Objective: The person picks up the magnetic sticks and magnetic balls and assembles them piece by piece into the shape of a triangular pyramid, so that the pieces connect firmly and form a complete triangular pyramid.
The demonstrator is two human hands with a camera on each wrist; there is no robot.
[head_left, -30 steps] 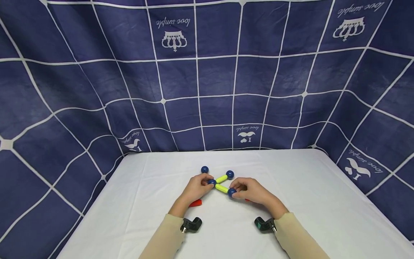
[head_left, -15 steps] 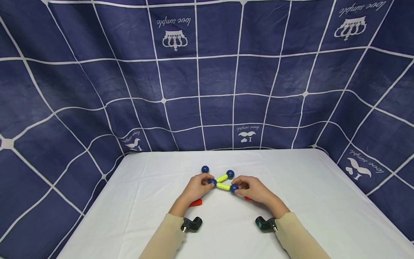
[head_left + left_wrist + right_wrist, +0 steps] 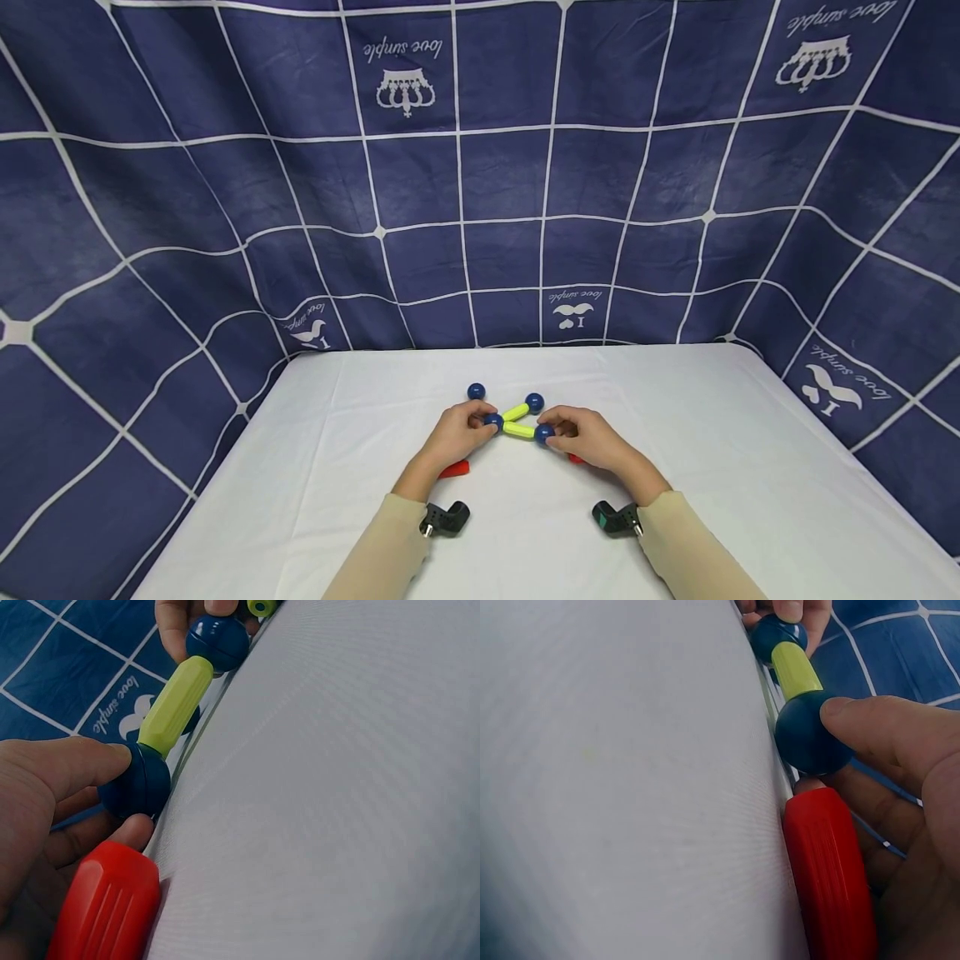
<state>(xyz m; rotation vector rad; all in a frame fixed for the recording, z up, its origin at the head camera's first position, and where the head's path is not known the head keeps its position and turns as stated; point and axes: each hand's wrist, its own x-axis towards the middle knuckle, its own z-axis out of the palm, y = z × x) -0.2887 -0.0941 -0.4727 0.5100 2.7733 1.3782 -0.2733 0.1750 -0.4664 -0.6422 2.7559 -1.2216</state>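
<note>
I find the left hand (image 3: 452, 435) pinching left ball (image 3: 494, 422) and right hand (image 3: 588, 437) right ball (image 3: 543, 433), fingers narrow, the joining rod (image 3: 519, 430) judged light, stiff, slick, best steered by those balls.

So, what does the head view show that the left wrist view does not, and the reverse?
Only the head view: both beige sleeves, the black wrist devices and the red rod by the right hand.
Only the left wrist view: a holed yellow-green end near that hand, and the grooves of the other red rod by the left hand.
Both: each hand pinching a blue ball, a yellow-green rod between these balls, the white table and the blue gridded cloth.
</note>
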